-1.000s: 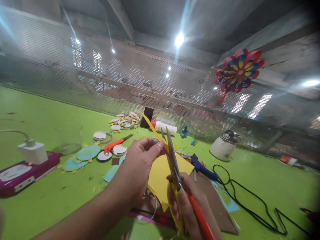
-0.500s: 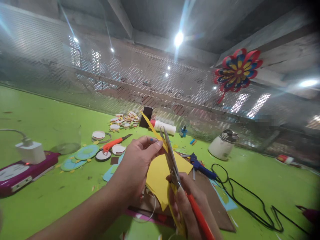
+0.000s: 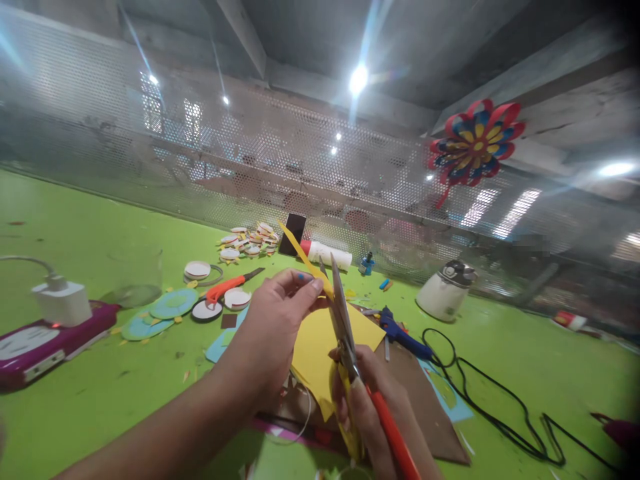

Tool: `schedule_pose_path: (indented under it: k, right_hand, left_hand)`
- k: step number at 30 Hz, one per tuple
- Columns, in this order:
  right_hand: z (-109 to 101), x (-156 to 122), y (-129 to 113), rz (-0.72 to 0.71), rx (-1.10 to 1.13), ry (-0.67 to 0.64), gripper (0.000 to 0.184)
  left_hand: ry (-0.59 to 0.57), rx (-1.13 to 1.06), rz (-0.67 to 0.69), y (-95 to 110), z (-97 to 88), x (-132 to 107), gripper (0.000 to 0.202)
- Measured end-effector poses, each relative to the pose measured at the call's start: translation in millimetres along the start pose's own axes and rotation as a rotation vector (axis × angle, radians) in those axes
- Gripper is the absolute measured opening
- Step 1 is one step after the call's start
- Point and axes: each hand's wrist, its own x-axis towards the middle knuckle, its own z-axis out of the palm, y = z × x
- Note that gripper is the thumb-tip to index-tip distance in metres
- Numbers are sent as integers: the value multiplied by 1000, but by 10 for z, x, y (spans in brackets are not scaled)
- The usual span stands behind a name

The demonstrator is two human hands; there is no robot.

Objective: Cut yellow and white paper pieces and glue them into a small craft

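Observation:
My left hand (image 3: 274, 330) pinches a narrow yellow paper strip (image 3: 303, 259) between thumb and fingers, holding it up at a slant. My right hand (image 3: 373, 407) grips orange-and-yellow-handled scissors (image 3: 345, 333), blades pointing up and nearly closed against the strip just right of my left fingertips. Below both hands lies a yellow paper sheet (image 3: 320, 340) on brown card (image 3: 425, 407), on the green table (image 3: 90, 393).
A blue glue gun (image 3: 403, 333) with a black cord (image 3: 500, 407) lies to the right, a white pot (image 3: 445, 293) behind it. At left are a purple device (image 3: 35, 343) with a white charger (image 3: 63, 300), paper discs (image 3: 173, 303), an orange cutter (image 3: 230, 287). A mesh screen (image 3: 250, 153) stands behind.
The scissor blades have closed further on the yellow strip. Both hands shifted only slightly.

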Motion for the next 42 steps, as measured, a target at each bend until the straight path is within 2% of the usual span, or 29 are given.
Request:
schedule_pose_path:
  k: [9, 22, 42]
  right_hand:
    - [21, -13, -74, -14, -84, 65, 43]
    - [14, -23, -22, -8, -127, 46, 45]
    - [28, -22, -26, 19, -63, 48, 45]
  left_hand:
    - [-15, -12, 2, -11, -26, 2, 16]
    - [-4, 124, 62, -18, -46, 31, 16]
    - [17, 78, 44, -22, -24, -7, 15]
